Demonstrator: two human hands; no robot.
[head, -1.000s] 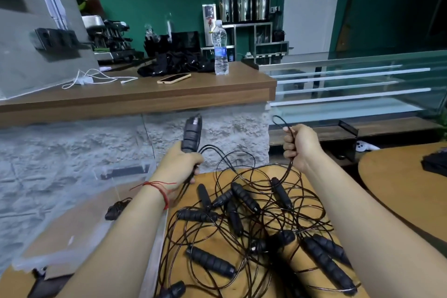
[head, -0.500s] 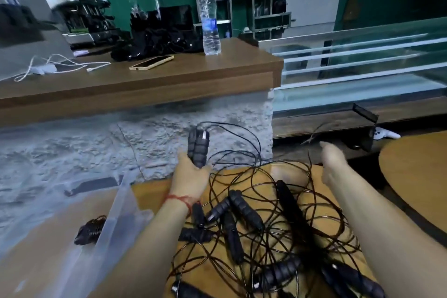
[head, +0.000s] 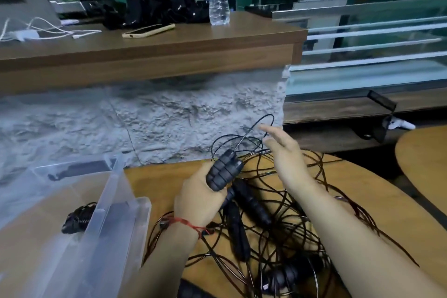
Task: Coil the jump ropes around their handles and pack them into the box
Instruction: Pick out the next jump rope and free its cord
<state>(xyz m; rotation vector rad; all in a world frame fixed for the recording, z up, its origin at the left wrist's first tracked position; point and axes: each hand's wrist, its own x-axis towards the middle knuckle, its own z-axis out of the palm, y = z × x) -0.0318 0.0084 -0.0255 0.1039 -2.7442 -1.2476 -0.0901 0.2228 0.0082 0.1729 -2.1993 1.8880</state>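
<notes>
1. Head view, the step: this looks like winding the cord onto the paired handles [head: 223, 173].
   - Keep both handles pressed side by side.
   - Catch the loose cord loop [head: 256, 128] close to the handle tips.
   - Lay each turn snug against the last so none slips off.
   - Draw slack out of the tangled pile [head: 278, 237] gently, since a snag would likely drag other ropes along.
2. Head view, the pose:
   - The left grip [head: 200, 201] is clenched round the lower part of the two handles. It holds them just right of the box [head: 121, 176], tips pointing up and away.
   - The right grip [head: 287, 157] is released, with straight fingers, farther right of the box and just beside the rising loop. Whether it touches the loop is unclear.
3. Head view, the goods: one coiled rope [head: 77, 219] lies inside the box. The pile sits on the worktop [head: 362, 189], right of the box.
</notes>
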